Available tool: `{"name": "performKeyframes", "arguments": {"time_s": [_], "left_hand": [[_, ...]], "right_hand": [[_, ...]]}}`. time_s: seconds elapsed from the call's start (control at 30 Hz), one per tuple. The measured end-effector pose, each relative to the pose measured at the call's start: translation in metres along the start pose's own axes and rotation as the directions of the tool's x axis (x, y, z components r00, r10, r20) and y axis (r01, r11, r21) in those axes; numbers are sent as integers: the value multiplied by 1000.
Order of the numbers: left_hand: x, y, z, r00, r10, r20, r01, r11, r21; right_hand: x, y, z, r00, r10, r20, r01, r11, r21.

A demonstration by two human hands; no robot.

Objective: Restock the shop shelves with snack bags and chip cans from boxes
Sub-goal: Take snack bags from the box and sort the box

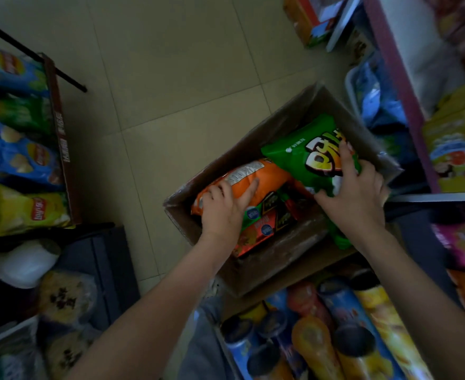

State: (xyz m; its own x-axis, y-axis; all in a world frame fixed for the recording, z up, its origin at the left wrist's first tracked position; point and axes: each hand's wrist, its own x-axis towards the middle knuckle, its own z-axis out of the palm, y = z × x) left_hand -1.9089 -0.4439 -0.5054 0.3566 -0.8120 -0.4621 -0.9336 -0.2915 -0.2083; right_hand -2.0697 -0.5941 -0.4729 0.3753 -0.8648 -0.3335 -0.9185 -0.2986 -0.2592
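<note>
Open cardboard box (227, 157) on the floor. Left hand (223, 208) grips the orange snack bag (264, 178) inside it. Right hand (358, 193) clasps the green snack bag (302, 154), thumb under its edge. Chip cans (335, 327) lie nearer.

I see a brown cardboard box (253, 149) on beige floor tiles (171, 78). Orange bag (267, 182) has a white panel with black print. Green bag (294, 157) has yellow-white lettering outlined in black. Red-orange packs (250, 239) carry round blue badges. Chip cans (313, 344) are blue, orange and yellow with dark lids. Shelf bags (14, 157) are blue, green and yellow, with red logos. Shelf edge (398, 78) is purple-pink.
</note>
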Motion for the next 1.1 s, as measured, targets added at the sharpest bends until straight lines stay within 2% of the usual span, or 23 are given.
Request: {"name": "performKeyframes", "arguments": {"time_s": [0.13, 0.23, 0.33, 0.47, 0.63, 0.7, 0.77, 0.8, 0.87, 1.0, 1.1], "left_hand": [[-57, -7, -72, 995, -67, -73, 61, 994, -88], [-106, -9, -135, 965, -184, -188, 125, 950, -287], [-155, -4, -199, 967, -230, -110, 109, 763, -637], [-211, 13, -283, 958, -257, -129, 2, 455, -891], [-259, 29, -361, 927, -225, -300, -244, 244, -939], [-273, 37, -389, 930, -177, -322, -309, 100, -946], [-283, 41, -411, 933, -115, -341, -346, -20, -938], [-287, 41, -421, 930, -82, -357, -361, -41, -932], [-294, 39, -442, 925, -14, -379, -379, -60, -924], [-303, 34, -478, 871, 157, -466, -458, -83, -885], [-313, 40, -503, 800, 290, -525, -525, -83, -847]], "right_hand": [[-46, -3, -79, 998, 60, -36, -51, 974, 220], [-81, 1, -141, 994, 108, -34, -83, 898, 431], [-120, 7, -201, 994, 100, -41, -55, 789, 612], [-172, 11, -283, 994, 54, -94, 36, 657, 753], [-229, 21, -376, 979, 69, -191, 139, 460, 877], [-252, 23, -404, 973, 64, -223, 172, 447, 878], [-276, 26, -429, 971, 32, -237, 211, 349, 913], [-287, 29, -440, 973, 16, -232, 220, 266, 939], [-311, 35, -461, 972, 2, -234, 231, 164, 959], [-356, 50, -488, 956, 119, -268, 260, 72, 963], [-387, 51, -497, 938, 149, -313, 304, 79, 949]]}}
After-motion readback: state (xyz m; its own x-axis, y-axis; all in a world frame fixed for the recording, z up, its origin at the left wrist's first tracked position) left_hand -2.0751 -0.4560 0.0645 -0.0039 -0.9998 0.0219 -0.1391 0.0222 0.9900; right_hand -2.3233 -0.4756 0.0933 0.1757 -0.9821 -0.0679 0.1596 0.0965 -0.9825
